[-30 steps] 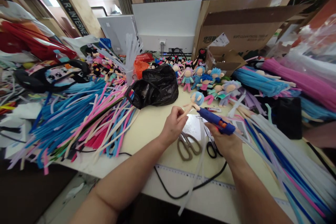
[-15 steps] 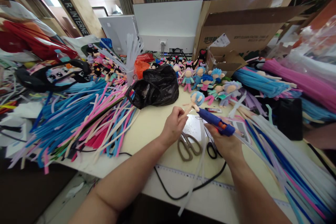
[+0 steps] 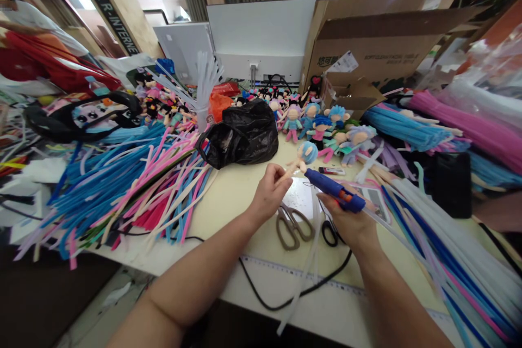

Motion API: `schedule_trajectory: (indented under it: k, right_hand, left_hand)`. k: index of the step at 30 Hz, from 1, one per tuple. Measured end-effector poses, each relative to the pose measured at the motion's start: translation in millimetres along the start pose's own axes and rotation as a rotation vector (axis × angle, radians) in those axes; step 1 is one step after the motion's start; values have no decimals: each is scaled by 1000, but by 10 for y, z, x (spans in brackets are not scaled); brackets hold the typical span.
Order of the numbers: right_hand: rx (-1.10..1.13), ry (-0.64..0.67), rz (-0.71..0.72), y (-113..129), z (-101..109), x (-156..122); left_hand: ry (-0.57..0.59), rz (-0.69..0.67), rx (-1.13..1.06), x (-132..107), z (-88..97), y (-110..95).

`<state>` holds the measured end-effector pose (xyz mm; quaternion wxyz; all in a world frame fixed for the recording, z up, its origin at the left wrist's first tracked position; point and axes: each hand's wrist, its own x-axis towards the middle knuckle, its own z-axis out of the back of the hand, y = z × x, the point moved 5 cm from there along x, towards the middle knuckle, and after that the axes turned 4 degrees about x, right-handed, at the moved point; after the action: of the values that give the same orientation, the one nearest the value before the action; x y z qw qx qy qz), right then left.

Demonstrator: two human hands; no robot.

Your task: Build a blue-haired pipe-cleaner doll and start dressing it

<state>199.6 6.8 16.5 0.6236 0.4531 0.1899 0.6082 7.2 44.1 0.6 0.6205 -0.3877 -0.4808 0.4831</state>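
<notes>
Between the fingers of my left hand (image 3: 269, 193) is a small doll (image 3: 308, 152) with blue hair and a beige body, its head pointing away to the right. My right hand (image 3: 350, 223) is closed around a blue glue gun (image 3: 334, 189); the nozzle meets or nearly meets the doll's body just below the head. A clear glue stick trails from the gun's rear. Below the hands lie brown-handled scissors (image 3: 294, 227) and black-handled scissors (image 3: 330, 232), partly over a white sheet (image 3: 299, 196). My left fingertips partly hide the doll's lower body.
Blue and pink pipe cleaners (image 3: 110, 185) cover the left side; more strips (image 3: 457, 250) lie right. A black plastic bag (image 3: 248, 133) and several finished dolls (image 3: 322, 128) stand behind. A black cable (image 3: 281, 307) loops near the front edge. A cardboard box (image 3: 367, 43) stands at the back.
The doll has shifted very slightly against the glue gun's nozzle, and the nozzle has edged a little left. Both hands keep their holds.
</notes>
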Motion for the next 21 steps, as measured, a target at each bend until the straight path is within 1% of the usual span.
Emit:
schedule_trajectory:
  k: [4,8,21]
  right_hand:
    - [-20,-27,8,-3,12,6]
    - [-19,-28,14,-3,3,9]
    - [4,-24,-5,23,-5,18]
  left_hand:
    - [50,74,-183,26,-27,23]
    - [83,103,-284,34,-55,15]
    - [121,125,-395,40,-100,86]
